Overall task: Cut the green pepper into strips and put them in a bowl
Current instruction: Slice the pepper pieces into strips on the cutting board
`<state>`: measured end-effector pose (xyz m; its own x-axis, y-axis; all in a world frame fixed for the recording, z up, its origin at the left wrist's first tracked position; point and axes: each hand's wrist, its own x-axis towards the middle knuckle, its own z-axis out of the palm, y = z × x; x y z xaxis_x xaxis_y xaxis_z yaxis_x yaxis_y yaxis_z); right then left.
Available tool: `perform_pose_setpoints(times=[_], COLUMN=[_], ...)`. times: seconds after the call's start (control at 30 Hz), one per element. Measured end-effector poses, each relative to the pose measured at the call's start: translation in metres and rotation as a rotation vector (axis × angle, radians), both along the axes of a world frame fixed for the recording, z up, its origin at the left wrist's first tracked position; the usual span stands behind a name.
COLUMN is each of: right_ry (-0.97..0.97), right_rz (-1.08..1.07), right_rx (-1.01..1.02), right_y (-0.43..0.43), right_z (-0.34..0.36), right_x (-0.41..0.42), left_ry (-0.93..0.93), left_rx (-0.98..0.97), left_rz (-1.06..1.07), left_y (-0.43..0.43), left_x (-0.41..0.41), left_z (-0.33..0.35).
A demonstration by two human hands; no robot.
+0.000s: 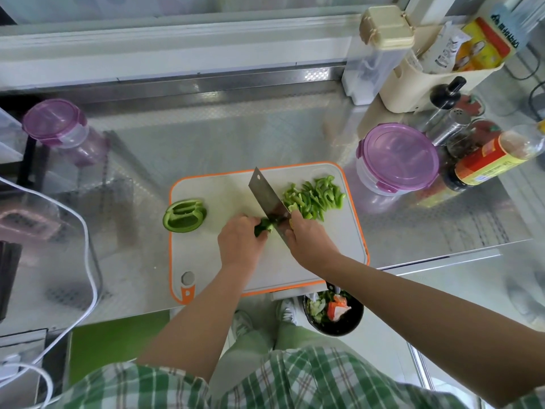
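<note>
**Pepper mid-cut**

A black round bin (333, 312) below the counter holds vegetable scraps. On the orange-rimmed white cutting board (224, 190), the left hand (240, 242) grips a green pepper piece (264, 226) and the right hand (309, 240) grips the steel cleaver (267, 196). The cut strips (314, 197) pile near a purple-lidded clear tub (396, 159).

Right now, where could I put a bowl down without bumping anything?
Best spot: the bare counter behind the board, between the purple jar and the purple-lidded tub. Also free: right of the board, in front of the tub. The back right corner is crowded with bottles, and the board holds the strips, pepper half and knife.
</note>
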<state>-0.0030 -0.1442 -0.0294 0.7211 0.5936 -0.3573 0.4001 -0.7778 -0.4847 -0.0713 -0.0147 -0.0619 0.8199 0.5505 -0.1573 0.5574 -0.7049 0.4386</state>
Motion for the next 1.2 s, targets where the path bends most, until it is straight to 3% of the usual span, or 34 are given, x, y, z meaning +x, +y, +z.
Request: perform_pose_setpoints(times=[0.37,0.53,0.7,0.83,1.0,1.2], right_ry=[0.095,0.037,0.013,-0.008,-0.017,-0.018], right_rz=[-0.1,-0.069,-0.088,-0.003,0.059,0.055], right_rx=[0.023,-0.04,0.02,0.074,-0.02,-0.056], right_y=[0.022,0.024,0.018,0.012,0.008,0.011], right_z=[-0.019,-0.018,-0.008,-0.002,-0.004,-0.005], right_x=[-0.001,0.005,0.02,0.02,0.013,0.007], left_ry=[0.0,-0.031,-0.071,0.032,0.007,-0.034], left_rx=[0.06,0.008,-0.225,-0.64,-0.952,-0.747], left_rz=[-0.081,-0.028,0.185,0.465,0.605,0.495], left_y=[0.003,0.005,0.009,0.014,0.023,0.021], left_x=[0.0,0.0,0.005,0.021,0.028,0.013], left_z=[-0.002,-0.001,0.002,0.007,0.014,0.006])
